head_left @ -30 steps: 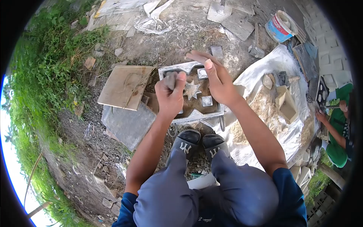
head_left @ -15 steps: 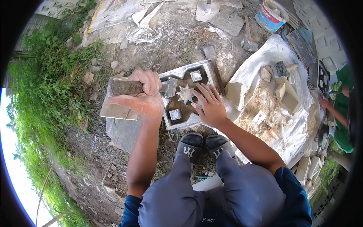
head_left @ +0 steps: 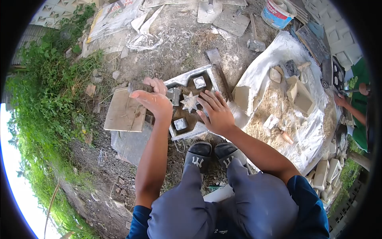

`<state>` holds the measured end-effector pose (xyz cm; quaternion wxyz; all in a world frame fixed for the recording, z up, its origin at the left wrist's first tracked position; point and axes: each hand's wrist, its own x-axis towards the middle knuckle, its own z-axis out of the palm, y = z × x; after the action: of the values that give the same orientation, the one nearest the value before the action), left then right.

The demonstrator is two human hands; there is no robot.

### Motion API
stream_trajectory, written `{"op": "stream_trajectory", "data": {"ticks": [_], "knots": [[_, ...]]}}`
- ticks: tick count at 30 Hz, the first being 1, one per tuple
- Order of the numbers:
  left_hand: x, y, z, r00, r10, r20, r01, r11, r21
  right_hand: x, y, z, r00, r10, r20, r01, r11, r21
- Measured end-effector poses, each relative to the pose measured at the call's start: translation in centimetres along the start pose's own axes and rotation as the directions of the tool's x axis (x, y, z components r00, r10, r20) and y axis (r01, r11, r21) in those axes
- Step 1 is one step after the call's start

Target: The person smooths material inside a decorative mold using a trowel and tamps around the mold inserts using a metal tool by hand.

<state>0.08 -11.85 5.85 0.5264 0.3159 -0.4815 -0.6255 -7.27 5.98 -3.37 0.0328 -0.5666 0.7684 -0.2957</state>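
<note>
My left hand is closed around a dark, dusty rectangular block, raised over the left side of a metal mould. The fingers hide much of the block. Inside the mould, a pale eight-pointed star sits among small square metal blocks, including a block near the front and a block toward the back. My right hand lies over the mould's right side with fingers stretched out, the fingertips just beside the star. Whether they touch it is unclear.
A thin board lies left of the mould. On the right, a white sack bears sandy powder, a trowel and a hollow cast piece. Behind are a hammer and bucket. Another person's hand shows at far right.
My left hand has tilted, so less of the dark block shows and more of the board beneath is visible. My right hand stays on the mould. The whole view has shifted slightly.
</note>
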Motion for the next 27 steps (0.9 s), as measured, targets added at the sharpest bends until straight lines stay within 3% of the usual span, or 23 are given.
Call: {"op": "stream_trajectory", "data": {"ticks": [1,3,4,5,6,8,9,11,12,15,16,18,19,21,23,25,26,27], "knots": [[-0.2,0.7,0.2,1.0,0.006,0.01,-0.006,1.0,-0.007,0.6,0.4,-0.1,1.0,0.0,-0.012,0.0,1.0,-0.007],[-1.9,1.7,-0.7,0.927,0.329,0.178,-0.306,0.941,-0.146,0.0,0.1,-0.1,1.0,-0.004,0.001,0.003,1.0,0.008],[-2.2,0.9,-0.6,0.906,0.398,0.146,-0.379,0.915,-0.139,0.1,0.0,-0.2,1.0,0.002,-0.006,-0.002,1.0,0.011],[-1.8,-0.4,0.0,0.907,0.396,0.143,-0.378,0.915,-0.139,0.0,0.0,-0.2,1.0,0.001,-0.003,-0.001,1.0,0.011],[-1.2,-1.2,1.2,0.969,0.24,0.054,-0.238,0.97,-0.047,-0.2,-0.2,-0.2,1.0,0.003,-0.002,-0.003,1.0,0.011],[-0.5,-0.7,1.1,0.993,0.093,0.077,-0.099,0.991,0.085,0.6,0.2,-0.1,1.0,-0.002,-0.024,0.002,1.0,-0.003],[-0.7,0.4,0.8,0.993,0.092,0.08,-0.098,0.992,0.079,0.6,0.5,0.1,0.999,-0.018,-0.041,0.018,1.0,0.008],[-1.6,1.6,-0.2,0.92,0.348,0.182,-0.32,0.933,-0.164,-0.3,0.4,0.3,0.999,-0.003,-0.044,0.004,0.999,0.035],[-1.3,0.7,-0.6,0.909,0.371,0.188,-0.335,0.921,-0.198,-0.3,0.3,0.1,1.0,0.005,-0.005,-0.005,1.0,0.024],[0.2,-0.9,0.3,0.994,0.063,0.092,-0.064,0.998,0.011,0.1,0.2,0.1,1.0,-0.02,-0.022,0.02,1.0,0.01],[0.5,-0.5,-0.5,0.993,0.073,0.093,-0.073,0.997,0.0,0.2,0.4,0.1,1.0,-0.012,-0.017,0.013,1.0,0.013],[-0.2,0.4,-4.2,0.854,0.298,0.427,-0.196,0.944,-0.266,-0.1,0.5,0.2,1.0,0.003,0.01,-0.003,1.0,0.031],[-0.7,-0.6,-4.7,0.857,0.29,0.426,-0.193,0.947,-0.257,0.0,0.5,0.1,1.0,0.0,0.003,0.0,0.999,0.034],[-2.7,-2.6,-4.8,0.993,0.087,0.074,-0.086,0.996,-0.019,-0.4,0.0,0.1,1.0,-0.01,0.002,0.009,0.999,0.05],[-2.0,0.0,-1.4,0.957,0.053,-0.285,-0.055,0.998,0.001,0.0,0.2,0.1,1.0,-0.003,0.022,0.002,1.0,0.027],[-2.8,1.1,-3.5,0.973,0.184,0.137,-0.181,0.983,-0.034,0.3,0.3,0.1,1.0,-0.013,0.022,0.013,1.0,0.026],[-3.6,1.6,-4.2,0.939,0.272,0.21,-0.246,0.959,-0.142,0.4,0.4,0.1,1.0,-0.02,0.005,0.02,1.0,0.022],[-4.0,1.2,-4.4,0.944,0.26,0.205,-0.235,0.962,-0.136,0.1,0.2,0.1,1.0,-0.02,-0.008,0.02,1.0,0.023]]}}
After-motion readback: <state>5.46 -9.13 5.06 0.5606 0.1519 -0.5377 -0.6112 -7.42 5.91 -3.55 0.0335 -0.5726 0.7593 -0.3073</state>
